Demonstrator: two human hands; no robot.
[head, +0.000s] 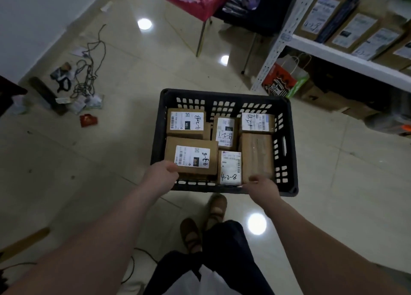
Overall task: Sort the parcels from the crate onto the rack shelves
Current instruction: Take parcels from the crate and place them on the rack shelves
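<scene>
Our left hand (163, 175) and right hand (262, 188) curl round the near rim of the crate (224, 93) at centre frame. Rigid cardboard parcels (191, 142) fill it, so we judge it heavy and best carried two-handed; the rack (347, 55) stands upper right.

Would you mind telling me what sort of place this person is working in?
Most likely a parcel sorting or pickup storeroom: the black crate holds labelled cardboard parcels with handwritten codes, and the white metal rack to its right is stacked with similarly coded boxes.
</scene>
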